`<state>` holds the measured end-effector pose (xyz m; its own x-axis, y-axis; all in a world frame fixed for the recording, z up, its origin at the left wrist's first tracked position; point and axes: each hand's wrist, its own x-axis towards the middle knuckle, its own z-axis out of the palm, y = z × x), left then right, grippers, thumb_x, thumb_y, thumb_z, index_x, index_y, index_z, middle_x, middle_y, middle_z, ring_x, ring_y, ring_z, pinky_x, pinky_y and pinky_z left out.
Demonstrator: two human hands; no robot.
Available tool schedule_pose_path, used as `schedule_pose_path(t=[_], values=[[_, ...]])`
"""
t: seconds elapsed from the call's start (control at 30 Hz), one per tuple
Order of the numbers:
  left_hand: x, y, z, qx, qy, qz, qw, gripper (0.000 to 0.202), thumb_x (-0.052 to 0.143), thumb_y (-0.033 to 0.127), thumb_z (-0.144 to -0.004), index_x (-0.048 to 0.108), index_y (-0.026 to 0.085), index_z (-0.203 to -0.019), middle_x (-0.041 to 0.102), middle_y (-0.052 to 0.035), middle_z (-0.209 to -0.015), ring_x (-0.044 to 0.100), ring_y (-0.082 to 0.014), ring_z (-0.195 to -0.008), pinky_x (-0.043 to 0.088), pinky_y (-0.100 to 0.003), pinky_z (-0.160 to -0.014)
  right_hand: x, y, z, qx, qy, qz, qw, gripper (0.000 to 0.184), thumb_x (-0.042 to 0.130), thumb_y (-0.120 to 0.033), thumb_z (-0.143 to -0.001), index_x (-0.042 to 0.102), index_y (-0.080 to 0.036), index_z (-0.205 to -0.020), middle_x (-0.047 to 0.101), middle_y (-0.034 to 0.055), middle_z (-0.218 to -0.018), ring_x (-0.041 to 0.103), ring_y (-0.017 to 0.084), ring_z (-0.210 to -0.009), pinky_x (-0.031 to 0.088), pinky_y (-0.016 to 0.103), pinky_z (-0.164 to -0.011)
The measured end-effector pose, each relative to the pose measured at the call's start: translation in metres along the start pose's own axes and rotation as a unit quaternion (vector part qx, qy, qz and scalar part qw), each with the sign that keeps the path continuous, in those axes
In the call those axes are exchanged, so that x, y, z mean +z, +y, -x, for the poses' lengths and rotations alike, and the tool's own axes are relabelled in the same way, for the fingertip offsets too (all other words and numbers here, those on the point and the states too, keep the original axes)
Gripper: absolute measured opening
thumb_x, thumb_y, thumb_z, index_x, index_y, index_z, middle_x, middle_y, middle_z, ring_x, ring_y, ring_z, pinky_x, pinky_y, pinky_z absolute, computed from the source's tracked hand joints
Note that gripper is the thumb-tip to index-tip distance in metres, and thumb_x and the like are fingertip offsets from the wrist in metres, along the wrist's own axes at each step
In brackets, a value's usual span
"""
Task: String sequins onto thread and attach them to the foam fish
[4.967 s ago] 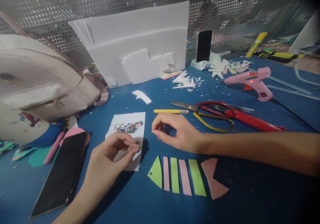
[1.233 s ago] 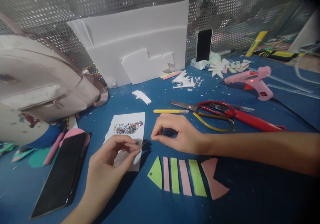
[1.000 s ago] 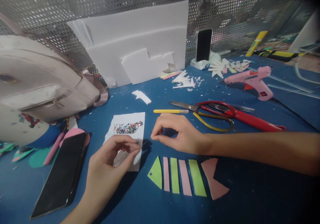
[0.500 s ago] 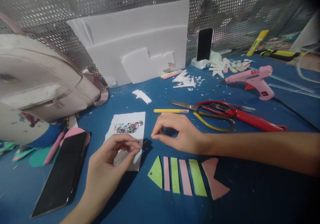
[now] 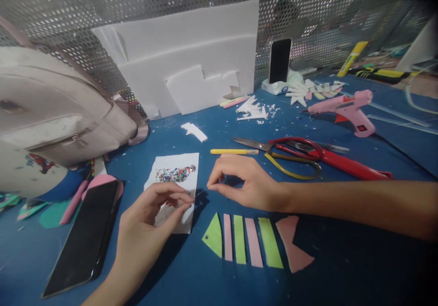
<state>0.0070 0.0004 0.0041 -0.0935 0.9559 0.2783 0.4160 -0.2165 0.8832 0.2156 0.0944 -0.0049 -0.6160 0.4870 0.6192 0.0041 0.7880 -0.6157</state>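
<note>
Over a white paper sheet (image 5: 153,171), my left hand (image 5: 150,219) pinches thumb and fingertips together. The fingertips of my right hand (image 5: 244,178) are pinched too, just to the right. Between the two pinches runs a faint, thin thread-like strand; its exact kind is too fine to make out. Small shiny multicoloured bits (image 5: 174,173) lie heaped on the paper. Below my right hand, cut pieces form a fish on the table: a green head (image 5: 214,236) with a dark eye dot, pink and green strips (image 5: 240,240), and a pink tail (image 5: 292,246).
Red-handled scissors (image 5: 267,145), a yellow pen (image 5: 232,151) and a pink glue gun (image 5: 356,110) lie beyond my right hand. A black phone (image 5: 82,242) is at left, near a backpack (image 5: 68,110). White board (image 5: 191,46) leans against the mesh behind white scraps (image 5: 251,110).
</note>
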Motion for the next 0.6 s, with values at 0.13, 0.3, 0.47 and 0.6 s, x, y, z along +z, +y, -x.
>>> schedule_pose_path(t=[0.13,0.3,0.47,0.6], values=[[0.0020,0.0045,0.0003,-0.019,0.016,0.005,1.000,0.014,0.068,0.015,-0.079,0.064,0.022,-0.090,0.070,0.0003,-0.081,0.068,-0.0136,-0.077,0.054,-0.024,-0.074,-0.0004,-0.0004,0.0003,-0.001,-0.006,0.012,1.000,0.010,0.057,-0.018,-0.092,0.062,-0.016,-0.084,0.064,0.0021,-0.081,0.054,0.012,-0.075,0.044,0.028,-0.073],[0.0033,0.0070,0.0006,-0.030,0.025,0.004,0.999,0.013,0.068,0.016,-0.078,0.064,0.020,-0.090,0.070,-0.0014,-0.080,0.068,-0.0156,-0.078,0.055,-0.028,-0.074,-0.0001,0.0007,0.0005,-0.020,-0.007,0.017,1.000,0.011,0.056,-0.018,-0.093,0.061,-0.016,-0.083,0.065,0.0023,-0.080,0.055,0.013,-0.074,0.044,0.030,-0.074],[0.0030,0.0059,0.0016,-0.036,0.029,0.009,0.999,0.015,0.068,0.014,-0.077,0.064,0.021,-0.089,0.070,0.0000,-0.081,0.068,-0.0140,-0.077,0.054,-0.026,-0.074,0.0001,0.0007,-0.0001,-0.032,-0.002,0.022,0.999,0.012,0.054,-0.018,-0.093,0.060,-0.017,-0.083,0.065,0.0028,-0.080,0.055,0.014,-0.074,0.044,0.030,-0.073],[0.0033,0.0060,0.0017,-0.046,0.030,0.018,0.998,0.017,0.069,0.013,-0.077,0.064,0.022,-0.090,0.071,0.0009,-0.079,0.069,-0.0138,-0.077,0.054,-0.025,-0.075,0.0006,0.0005,-0.0001,-0.037,0.000,0.019,0.999,0.012,0.054,-0.017,-0.093,0.060,-0.017,-0.083,0.065,0.0025,-0.080,0.055,0.013,-0.074,0.044,0.030,-0.073]])
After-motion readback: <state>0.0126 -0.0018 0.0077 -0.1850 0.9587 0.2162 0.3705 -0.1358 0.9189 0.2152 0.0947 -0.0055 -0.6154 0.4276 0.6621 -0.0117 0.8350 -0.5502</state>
